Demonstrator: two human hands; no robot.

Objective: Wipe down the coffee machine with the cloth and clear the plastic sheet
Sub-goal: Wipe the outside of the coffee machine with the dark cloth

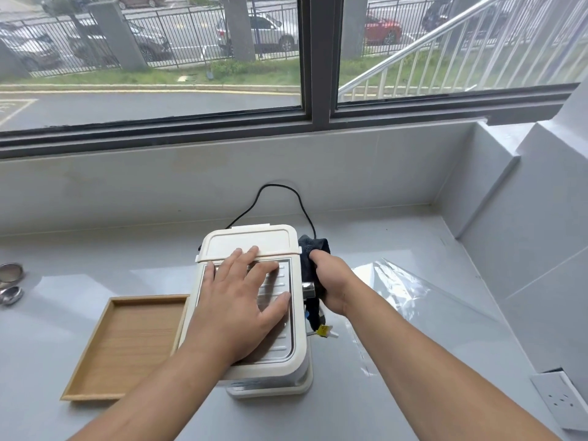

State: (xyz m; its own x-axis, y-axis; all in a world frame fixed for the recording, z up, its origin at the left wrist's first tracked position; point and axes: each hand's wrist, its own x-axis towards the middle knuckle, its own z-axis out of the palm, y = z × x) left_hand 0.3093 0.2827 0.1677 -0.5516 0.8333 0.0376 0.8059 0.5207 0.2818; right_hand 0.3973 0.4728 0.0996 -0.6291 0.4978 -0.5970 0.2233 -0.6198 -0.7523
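Coffee machine (251,241), a cream-white box with a ribbed metal top plate, stands on the grey desk (286,418) below a wide window, near the middle of the view. The left hand (241,300) lies flat on its top, fingers straight and spread over the ribbed plate, fingertips reaching the edge of the rear lid. Its grip is apart and holds nothing. The right hand (331,281) is at the machine's right side, its grip clamped round a dark cloth (313,246). The cloth is bunched against that side wall and pokes out beyond the knuckles. A small chrome part (308,289), probably a knob or steam pipe, juts out of the side just beside this hand, and a yellow tag (323,329) hangs lower down.

The plastic sheet (413,291), clear and creased, lies spread on the desk to the right of the machine, partly under the right forearm. A shallow wooden tray (127,342) sits on the desk just beside the machine's left side. A black cord (280,192) loops from behind the machine up the back wall. Two round metal pieces (11,271) lie at the far left edge, and a white socket plate (563,399) sits on the right wall.
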